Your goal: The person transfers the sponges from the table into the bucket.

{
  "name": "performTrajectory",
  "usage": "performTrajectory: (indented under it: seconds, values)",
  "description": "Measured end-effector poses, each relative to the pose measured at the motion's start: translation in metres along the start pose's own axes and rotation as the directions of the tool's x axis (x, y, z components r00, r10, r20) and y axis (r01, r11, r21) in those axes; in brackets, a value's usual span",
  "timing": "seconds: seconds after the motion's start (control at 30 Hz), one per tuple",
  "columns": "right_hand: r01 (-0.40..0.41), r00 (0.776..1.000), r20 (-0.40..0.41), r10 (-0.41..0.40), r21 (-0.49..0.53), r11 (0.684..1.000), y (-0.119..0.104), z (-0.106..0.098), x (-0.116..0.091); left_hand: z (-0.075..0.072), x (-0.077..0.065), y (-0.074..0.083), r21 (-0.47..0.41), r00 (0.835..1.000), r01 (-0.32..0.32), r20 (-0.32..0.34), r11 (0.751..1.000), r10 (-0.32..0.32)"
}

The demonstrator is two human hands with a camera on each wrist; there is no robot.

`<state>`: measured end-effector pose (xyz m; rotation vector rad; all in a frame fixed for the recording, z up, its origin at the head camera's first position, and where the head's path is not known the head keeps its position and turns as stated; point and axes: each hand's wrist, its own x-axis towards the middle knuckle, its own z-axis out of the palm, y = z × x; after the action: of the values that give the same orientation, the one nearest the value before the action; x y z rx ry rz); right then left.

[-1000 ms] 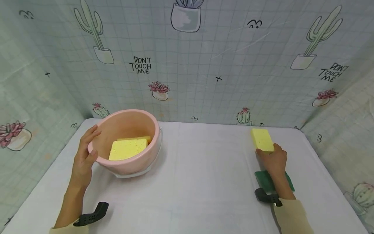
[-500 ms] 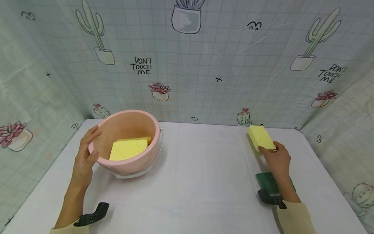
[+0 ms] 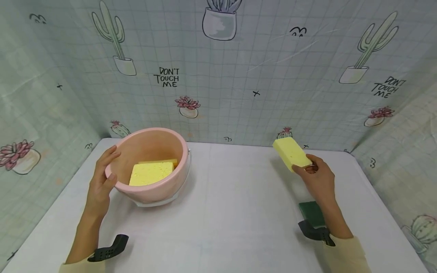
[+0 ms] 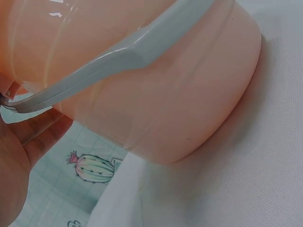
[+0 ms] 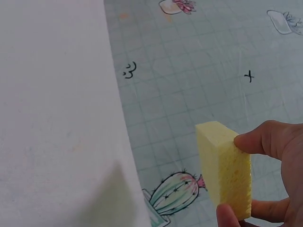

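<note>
A pink bucket [image 3: 153,193] with a grey handle [image 4: 104,64] stands on the left of the table. Yellow sponges [image 3: 151,174] lie inside it, one partly behind another. My left hand [image 3: 100,180] holds the bucket's left rim, thumb near the front and fingers farther back; the left wrist view shows some fingers behind the bucket wall. At the right, my right hand [image 3: 317,176] pinches a yellow sponge [image 3: 291,152] by its near end, above the table. The right wrist view shows thumb and fingers on opposite sides of this sponge [image 5: 222,172].
A dark green scouring pad [image 3: 312,213] lies on the white table [image 3: 232,212] beneath my right forearm, which hides part of it. Cactus-print cloth [image 3: 225,87] hangs behind the table and along both sides.
My right hand has lifted the sponge and carried it a little left and away from me, uncovering part of the green pad's left side. The left hand and bucket stay in place.
</note>
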<state>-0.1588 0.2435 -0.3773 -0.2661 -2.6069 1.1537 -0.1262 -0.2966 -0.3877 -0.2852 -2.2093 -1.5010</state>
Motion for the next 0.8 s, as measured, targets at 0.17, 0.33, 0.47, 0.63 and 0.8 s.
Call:
performTrajectory:
  seconds: [0.17, 0.33, 0.47, 0.63, 0.8]
  values:
    - [0.070, 0.997, 0.013, -0.070, 0.026, 0.997, -0.013, 0.003, 0.000, 0.000, 0.000, 0.001, 0.003, 1.000, 0.003, 0.000, 1.000, -0.003]
    - [0.114, 0.993, 0.028, -0.115, 0.053, 0.992, -0.028, 0.007, 0.001, 0.001, -0.001, 0.000, 0.004, 1.000, 0.003, -0.006, 1.000, -0.003]
    - [0.146, 0.988, 0.036, -0.149, 0.066, 0.987, -0.041, 0.011, 0.003, 0.000, -0.002, 0.000, -0.003, 1.000, -0.002, -0.009, 1.000, 0.002]
    - [0.190, 0.979, 0.054, -0.195, 0.091, 0.978, -0.058, 0.017, 0.004, 0.000, -0.001, 0.000, -0.017, 1.000, -0.012, -0.006, 1.000, 0.011]
    - [0.238, 0.967, 0.067, -0.247, 0.121, 0.964, -0.075, 0.022, 0.004, 0.000, 0.000, 0.001, -0.017, 1.000, -0.009, -0.005, 1.000, 0.009]
